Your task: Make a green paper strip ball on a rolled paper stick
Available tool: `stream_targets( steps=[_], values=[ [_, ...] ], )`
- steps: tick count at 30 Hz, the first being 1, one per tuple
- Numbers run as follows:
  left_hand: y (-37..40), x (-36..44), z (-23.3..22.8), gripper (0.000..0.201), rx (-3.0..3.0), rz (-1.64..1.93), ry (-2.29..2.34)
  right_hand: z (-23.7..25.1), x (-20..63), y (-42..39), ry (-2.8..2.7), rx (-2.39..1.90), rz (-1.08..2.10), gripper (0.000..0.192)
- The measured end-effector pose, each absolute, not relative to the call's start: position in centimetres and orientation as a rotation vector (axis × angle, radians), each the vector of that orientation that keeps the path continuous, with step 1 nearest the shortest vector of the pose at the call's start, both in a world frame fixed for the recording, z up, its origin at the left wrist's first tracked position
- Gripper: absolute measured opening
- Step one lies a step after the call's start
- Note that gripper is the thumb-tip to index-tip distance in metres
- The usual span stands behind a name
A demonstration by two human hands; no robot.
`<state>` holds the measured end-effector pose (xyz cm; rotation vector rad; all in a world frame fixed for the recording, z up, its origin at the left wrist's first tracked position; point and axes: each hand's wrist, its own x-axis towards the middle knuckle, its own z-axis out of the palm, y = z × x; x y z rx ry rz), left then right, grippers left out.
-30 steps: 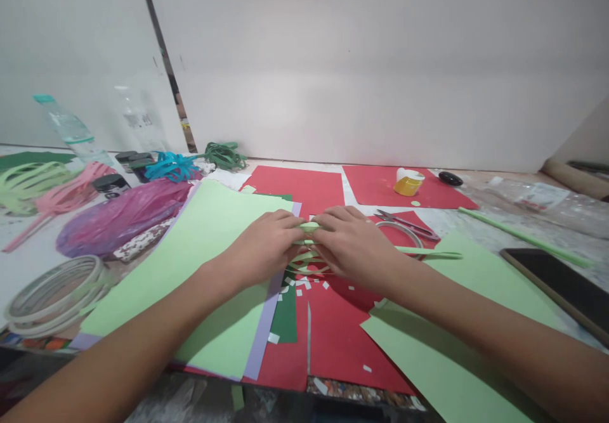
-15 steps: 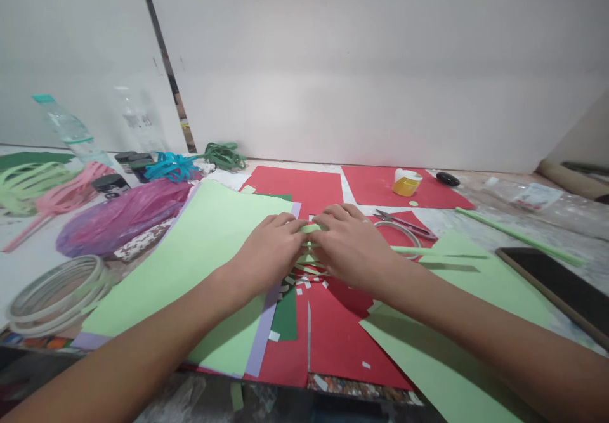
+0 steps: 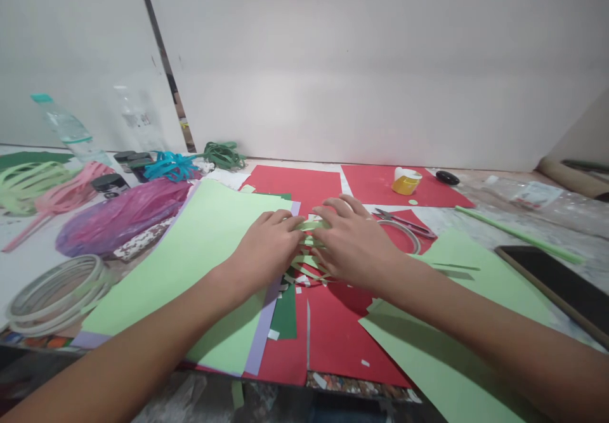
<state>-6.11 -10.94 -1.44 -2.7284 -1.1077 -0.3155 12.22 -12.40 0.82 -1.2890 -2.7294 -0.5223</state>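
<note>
Head camera view, looking down at a cluttered desk [image 3: 28,264] strewn with coloured paper. At the centre of the frame two bare hands meet over a bundle of light green paper strips [image 3: 308,259]. The left hand [image 3: 269,248] is curled with its fingertips pinching the bundle from the left; the right hand [image 3: 354,245] presses on it from the right, its fingers partly spread over the top. The bundle lies on a red sheet [image 3: 333,328], between a large light green sheet [image 3: 200,264] at left and another green sheet [image 3: 457,347] at lower right.

The strips fan out from under the fingers. One long strip [image 3: 451,266] runs out to the right, so the long axis lies roughly left to right across the frame, its free end pointing right.

Small scissors [image 3: 404,222] and a tape roll [image 3: 406,233] sit just beyond the right hand; a yellow glue pot [image 3: 405,182] stands further back. A dark phone [image 3: 561,286] lies at right, more tape rolls [image 3: 57,293] at left.

Likely risk: thin strips may tear, crease or slip out of the pinch if pulled unevenly, and loose ends could spring apart.
</note>
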Motion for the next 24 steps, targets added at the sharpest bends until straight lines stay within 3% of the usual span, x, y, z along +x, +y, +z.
stream_targets(
  steps=[7, 13, 24],
  values=[
    [-11.0, -6.0, -1.8, 0.019, -2.684, -0.364, -1.063, 0.8, 12.0, -12.4, -2.767, -1.271, -0.514, 0.013],
    [-10.8, -6.2, -1.9, 0.019, -2.67, -0.365, -1.082, 0.4, 12.1, -12.3, -2.694, -1.268, -0.498, 0.023],
    [-10.9, -6.0, -1.8, 0.016, -2.679, -0.418, -1.064, 0.1, 11.9, -12.4, -2.687, -1.251, -0.508, 0.015]
  ],
)
